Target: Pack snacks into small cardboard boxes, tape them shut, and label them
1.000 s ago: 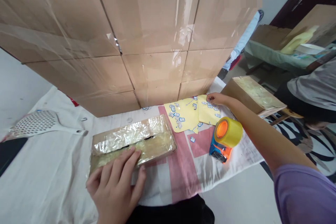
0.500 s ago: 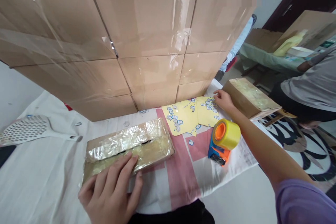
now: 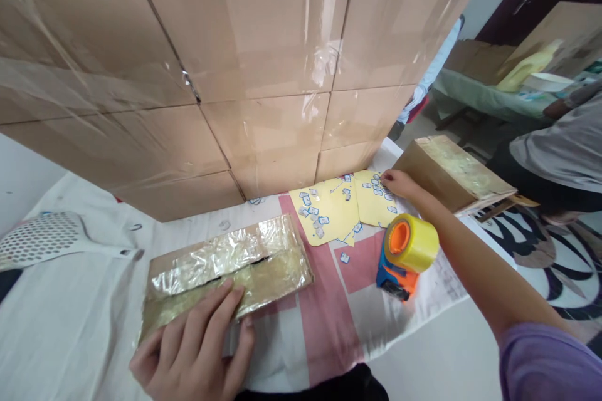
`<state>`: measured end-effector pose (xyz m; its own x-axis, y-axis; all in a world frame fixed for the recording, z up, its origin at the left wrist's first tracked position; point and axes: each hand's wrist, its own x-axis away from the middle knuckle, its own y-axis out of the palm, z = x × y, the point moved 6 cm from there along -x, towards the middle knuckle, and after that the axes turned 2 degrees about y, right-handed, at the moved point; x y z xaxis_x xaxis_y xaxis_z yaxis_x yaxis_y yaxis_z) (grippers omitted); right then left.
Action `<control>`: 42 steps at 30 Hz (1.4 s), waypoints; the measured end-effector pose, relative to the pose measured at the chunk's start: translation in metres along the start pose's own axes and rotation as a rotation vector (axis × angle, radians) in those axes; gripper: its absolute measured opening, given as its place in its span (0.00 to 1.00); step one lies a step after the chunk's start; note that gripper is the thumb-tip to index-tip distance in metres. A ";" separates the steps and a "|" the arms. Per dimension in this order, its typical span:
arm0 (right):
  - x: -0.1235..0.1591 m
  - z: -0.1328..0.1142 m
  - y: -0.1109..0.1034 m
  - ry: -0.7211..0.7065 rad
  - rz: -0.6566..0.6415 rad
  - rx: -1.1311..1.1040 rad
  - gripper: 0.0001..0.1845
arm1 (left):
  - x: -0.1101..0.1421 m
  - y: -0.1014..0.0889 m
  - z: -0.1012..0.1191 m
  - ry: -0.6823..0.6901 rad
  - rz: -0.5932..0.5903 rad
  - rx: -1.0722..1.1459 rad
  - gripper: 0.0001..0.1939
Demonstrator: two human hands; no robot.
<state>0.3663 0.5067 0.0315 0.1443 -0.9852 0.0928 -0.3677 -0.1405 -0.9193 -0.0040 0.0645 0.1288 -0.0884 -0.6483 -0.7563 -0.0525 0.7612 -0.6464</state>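
Observation:
A small cardboard box (image 3: 275,235) lies in front of me, its top covered with shiny clear tape. My left hand (image 3: 197,344) rests on its near edge, fingers loosely spread and not wrapped round it. Farther off, my right hand (image 3: 399,183) has its fingertips pinched together at the small blue-edged labels on a yellow sheet (image 3: 371,212). Whether a label is between those fingertips I cannot make out. Another yellow sheet (image 3: 336,219) with more small labels adjoins it on the left. Below my right forearm stands a blue and orange tape dispenser (image 3: 395,280) with a yellow roll of tape (image 3: 418,244).
A wall of taped cartons (image 3: 263,31) rises at the back of the cloth-covered table (image 3: 84,319). On the left lies a white perforated skimmer (image 3: 47,238). One loose label (image 3: 345,257) is near the sheets. Another carton (image 3: 437,169) and a person in grey (image 3: 564,150) are at the right.
My right hand has moved slightly down, its fingertips now at the labels on the right sheet. My left hand stays on the box. The view has shifted a little.

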 end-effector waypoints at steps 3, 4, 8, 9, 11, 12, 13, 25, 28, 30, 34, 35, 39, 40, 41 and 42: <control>0.006 0.003 -0.001 -0.029 -0.022 -0.017 0.06 | -0.002 0.001 -0.001 0.005 0.019 0.004 0.16; 0.009 0.003 -0.003 -0.044 -0.030 -0.015 0.07 | -0.003 0.000 0.000 0.006 0.023 0.008 0.16; 0.025 0.000 -0.010 -0.100 -0.040 0.040 0.11 | -0.004 0.001 0.000 0.006 0.019 0.019 0.15; 0.029 -0.001 -0.012 -0.108 -0.038 0.057 0.13 | -0.005 0.001 0.000 0.008 0.019 0.019 0.15; 0.036 -0.002 -0.012 -0.117 -0.044 0.081 0.20 | -0.005 0.001 0.000 0.019 0.019 0.020 0.16; 0.039 -0.002 -0.011 -0.119 -0.052 0.088 0.25 | -0.005 0.001 0.000 0.024 0.021 0.023 0.16; 0.042 -0.003 -0.010 -0.120 -0.062 0.093 0.30 | -0.005 0.001 0.000 0.025 0.024 0.025 0.16; 0.046 -0.026 -0.023 -0.167 -0.096 0.197 0.33 | -0.001 0.002 0.000 0.025 0.030 0.008 0.16; 0.032 -0.054 -0.023 -0.263 -0.176 0.261 0.23 | -0.001 0.002 0.000 0.012 0.025 0.014 0.16; 0.021 -0.076 -0.018 -0.309 -0.218 0.298 0.21 | -0.001 0.001 0.001 -0.008 0.024 0.010 0.16; 0.010 -0.117 0.000 -0.435 -0.291 0.402 0.19 | 0.002 0.003 0.002 -0.034 0.011 -0.014 0.17; 0.010 -0.124 0.004 -0.468 -0.307 0.428 0.19 | 0.003 0.003 0.002 -0.035 0.010 -0.015 0.17; 0.016 -0.136 0.014 -0.539 -0.314 0.522 0.14 | 0.004 0.003 0.002 -0.040 0.019 -0.006 0.16; 0.017 -0.137 0.015 -0.539 -0.298 0.543 0.13 | 0.003 0.003 0.002 -0.041 0.024 -0.005 0.16; 0.017 -0.136 0.015 -0.534 -0.276 0.561 0.12 | 0.002 0.003 0.002 -0.039 0.029 -0.004 0.15; 0.016 -0.136 0.014 -0.526 -0.252 0.577 0.12 | 0.001 0.003 0.003 -0.036 0.035 -0.004 0.15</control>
<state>0.2387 0.4757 0.0719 0.6239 -0.7359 0.2632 0.2429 -0.1374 -0.9603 -0.0011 0.0656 0.1260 -0.0547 -0.6214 -0.7816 -0.0536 0.7834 -0.6192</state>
